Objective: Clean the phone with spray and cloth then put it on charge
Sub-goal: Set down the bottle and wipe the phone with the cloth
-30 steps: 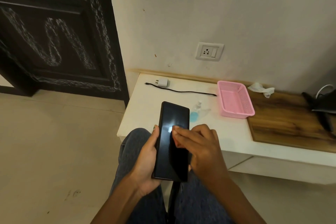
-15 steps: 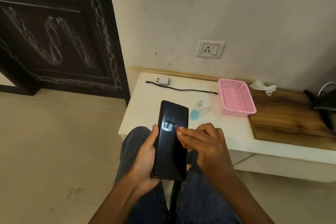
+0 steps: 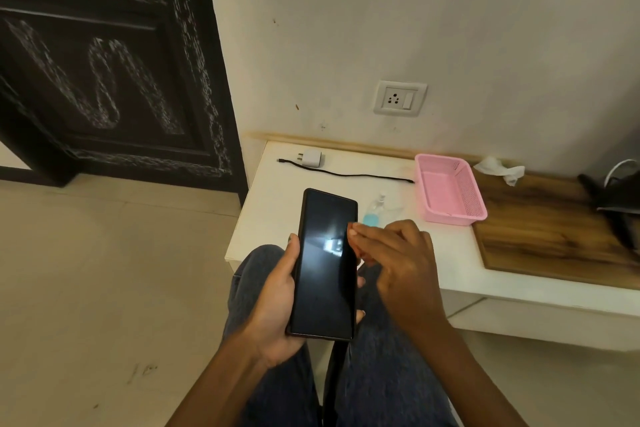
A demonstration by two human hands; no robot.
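Your left hand [image 3: 277, 302] cradles the phone [image 3: 325, 267] screen-up over your lap, steadying it for cleaning. Your right hand [image 3: 398, 263] holds nothing, fingers loosely bent at the phone's right edge. Spray [image 3: 375, 210] and cloth [image 3: 498, 168] wait untouched on the table [image 3: 270, 218].

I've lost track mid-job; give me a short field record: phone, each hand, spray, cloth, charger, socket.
phone: held over the lap, screen dark
left hand: grips the phone's lower half
right hand: fingertips at the phone's right edge, holds no cloth
spray bottle: on the white table, blue liquid inside
cloth: crumpled by the wall, beside the pink basket
charger adapter: on the table, unplugged
cable: loose on the table
wall socket: nothing plugged in
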